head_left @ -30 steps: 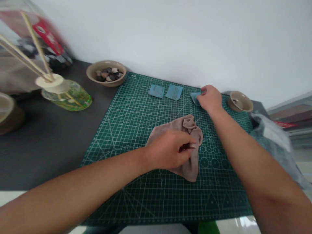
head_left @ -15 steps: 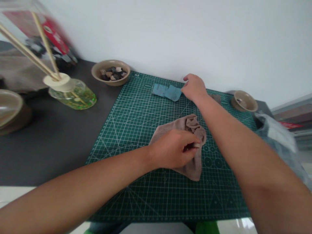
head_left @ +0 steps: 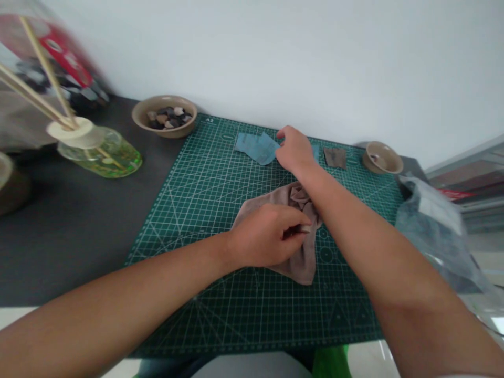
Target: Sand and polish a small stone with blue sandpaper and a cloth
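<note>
Green cutting mat (head_left: 197, 210) | right hand (head_left: 295, 150) now sits farther left at blue sheets (head_left: 263, 149), their gap closed, grip unclear | left hand (head_left: 270, 235) pinches pale piece (head_left: 305, 229) over taupe cloth (head_left: 303, 265)

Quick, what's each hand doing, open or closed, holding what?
Left hand: closed, pinching a small pale piece over the brown cloth.
Right hand: at the edge of a blue paper square; grip can't be told.

The crumpled dusty-pink cloth (head_left: 304, 270) looks soft and matt on the smooth, gridded green plastic-looking mat (head_left: 189, 199). Thin blue square sheets (head_left: 260, 151), far side, look papery and matt. At left, the clear rounded bottle (head_left: 120, 164) is glossy, its pale sticks (head_left: 46, 63) wooden; at right, the crinkled translucent plastic bag (head_left: 427, 244) shines.
</note>
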{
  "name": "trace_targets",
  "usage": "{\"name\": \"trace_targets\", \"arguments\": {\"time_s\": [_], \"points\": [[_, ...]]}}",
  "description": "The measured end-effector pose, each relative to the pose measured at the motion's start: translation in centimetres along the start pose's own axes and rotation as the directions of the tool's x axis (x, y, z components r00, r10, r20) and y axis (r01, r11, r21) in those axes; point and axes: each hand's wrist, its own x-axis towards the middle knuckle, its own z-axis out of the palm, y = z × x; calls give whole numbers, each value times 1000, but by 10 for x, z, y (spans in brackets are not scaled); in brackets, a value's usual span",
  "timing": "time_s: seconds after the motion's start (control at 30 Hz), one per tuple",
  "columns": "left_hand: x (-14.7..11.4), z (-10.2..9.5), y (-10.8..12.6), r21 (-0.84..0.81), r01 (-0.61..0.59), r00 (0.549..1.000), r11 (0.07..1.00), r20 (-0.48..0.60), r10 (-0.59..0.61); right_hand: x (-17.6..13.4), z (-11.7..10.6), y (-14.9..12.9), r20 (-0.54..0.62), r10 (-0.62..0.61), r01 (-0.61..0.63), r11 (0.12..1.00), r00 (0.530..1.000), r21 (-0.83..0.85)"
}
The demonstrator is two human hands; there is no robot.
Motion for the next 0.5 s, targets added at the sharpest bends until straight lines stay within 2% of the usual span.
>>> {"name": "trace_targets", "arguments": {"time_s": [0.07, 0.13, 0.17, 0.2, 0.27, 0.33, 0.4, 0.5], "points": [[1, -2, 0, 15, 4, 999, 1000, -37, -3, -6, -8, -1, -56, -26, 31, 996, 998, 89], [1, -3, 0, 17, 26, 998, 1000, -61, -25, -17, -24, 3, -138, 0, 40, 958, 990, 285], [1, -3, -1, 16, 35, 997, 999, -64, -34, -25, -34, 6, -169, 40, 34, 910, 985, 413], [0, -2, -1, 15, 38, 997, 999, -62, -37, -34, -44, 11, -193, 94, 32, 828, 977, 560], [-1, -1, -3, 23, 35, 998, 999, -47, -34, -57, -63, 21, -183, 224, 36, 534, 957, 845], [-2, 0, -4, 34, 26, 999, 999, -38, -25, -82, -76, 30, -89, 292, 8, 268, 952, 963], [-2, 1, -4, 35, 21, 999, 999, -46, -20, -104, -83, 36, 46, 272, -78, 109, 961, 991], [-2, 1, -5, 27, 32, 998, 999, -63, -31, -124, -87, 37, 210, 179, -211, -14, 961, 977]]}}
